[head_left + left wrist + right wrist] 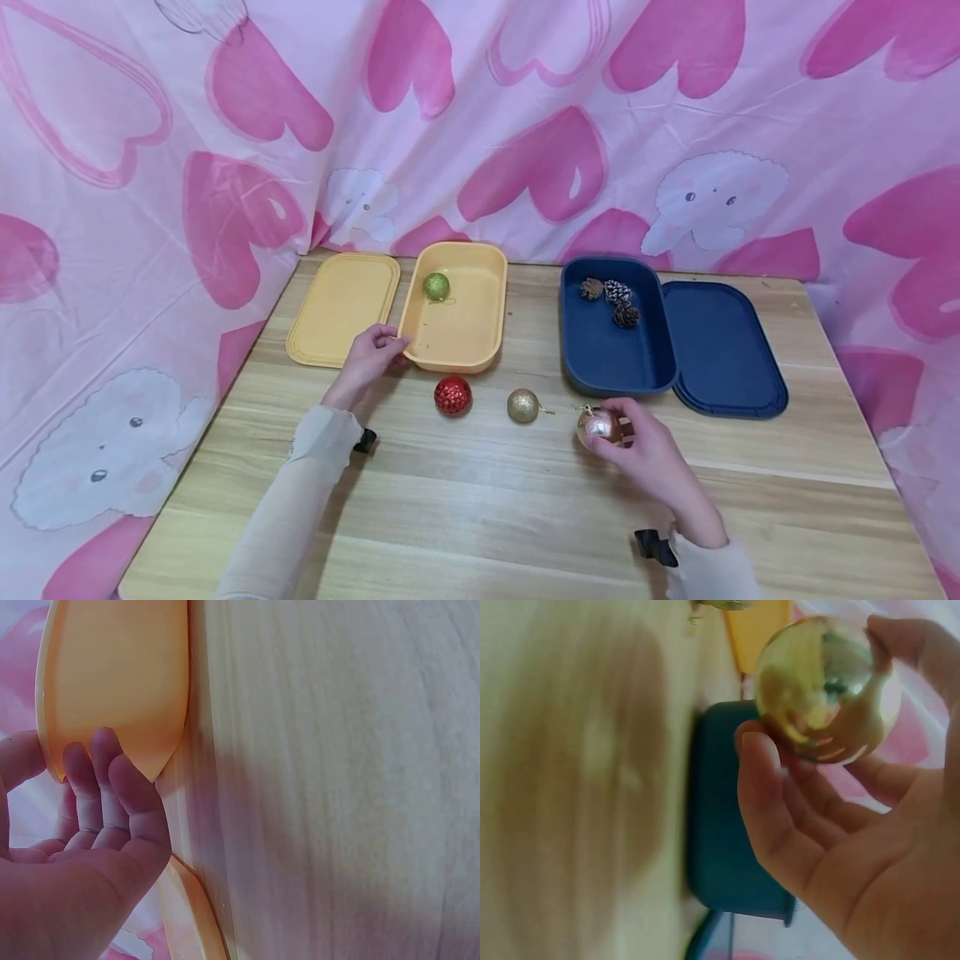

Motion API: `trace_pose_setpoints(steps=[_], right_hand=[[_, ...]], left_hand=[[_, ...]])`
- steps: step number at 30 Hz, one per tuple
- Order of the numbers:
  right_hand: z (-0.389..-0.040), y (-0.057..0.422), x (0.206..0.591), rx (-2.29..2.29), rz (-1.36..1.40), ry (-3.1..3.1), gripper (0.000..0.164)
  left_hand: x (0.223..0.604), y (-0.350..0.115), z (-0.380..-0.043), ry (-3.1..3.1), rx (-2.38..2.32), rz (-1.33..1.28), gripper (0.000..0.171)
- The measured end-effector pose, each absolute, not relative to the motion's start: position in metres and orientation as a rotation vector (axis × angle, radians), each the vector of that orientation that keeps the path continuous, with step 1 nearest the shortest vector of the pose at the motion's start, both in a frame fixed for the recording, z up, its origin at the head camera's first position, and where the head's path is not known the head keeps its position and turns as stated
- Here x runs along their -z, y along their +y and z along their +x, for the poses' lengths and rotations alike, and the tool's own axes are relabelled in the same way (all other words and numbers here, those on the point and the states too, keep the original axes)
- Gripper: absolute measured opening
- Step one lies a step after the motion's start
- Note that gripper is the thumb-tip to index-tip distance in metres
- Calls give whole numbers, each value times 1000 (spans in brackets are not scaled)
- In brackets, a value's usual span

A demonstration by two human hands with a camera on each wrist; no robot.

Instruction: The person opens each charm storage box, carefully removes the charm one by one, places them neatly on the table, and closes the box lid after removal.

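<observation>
My right hand [637, 446] holds a shiny gold Christmas ball [825, 690] between thumb and fingers, over the table in front of the blue box [618, 367]. My left hand [369, 360] grips the yellow box [457, 360] at its near left corner, thumb at the rim and the other fingers by the outer wall in the left wrist view. Inside the yellow box lies a green glitter ball [437, 287]. A red ball [453, 397] and a gold glitter ball [523, 406] rest on the table between the hands.
Several pine cones [626, 315] lie in the blue box. A yellow lid [345, 308] is left of the yellow box; a blue lid [727, 350] lies right of the blue one. Heart-patterned pink cloth [420, 167] hangs behind and along the sides of the wooden table [465, 508].
</observation>
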State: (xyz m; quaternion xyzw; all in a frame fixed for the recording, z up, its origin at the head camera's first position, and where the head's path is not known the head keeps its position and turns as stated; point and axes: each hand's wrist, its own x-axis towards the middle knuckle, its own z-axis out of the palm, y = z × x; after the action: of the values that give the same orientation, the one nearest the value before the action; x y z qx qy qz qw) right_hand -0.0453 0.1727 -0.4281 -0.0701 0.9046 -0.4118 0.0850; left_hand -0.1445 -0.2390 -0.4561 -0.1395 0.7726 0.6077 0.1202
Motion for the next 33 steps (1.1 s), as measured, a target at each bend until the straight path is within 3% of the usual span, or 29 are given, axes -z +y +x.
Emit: trace_pose_setpoints(steps=[33], right_hand=[[-58,159,447,1011,173,2674,56]], left_hand=[[459,-240,-145,2240,-1802,-413,25]])
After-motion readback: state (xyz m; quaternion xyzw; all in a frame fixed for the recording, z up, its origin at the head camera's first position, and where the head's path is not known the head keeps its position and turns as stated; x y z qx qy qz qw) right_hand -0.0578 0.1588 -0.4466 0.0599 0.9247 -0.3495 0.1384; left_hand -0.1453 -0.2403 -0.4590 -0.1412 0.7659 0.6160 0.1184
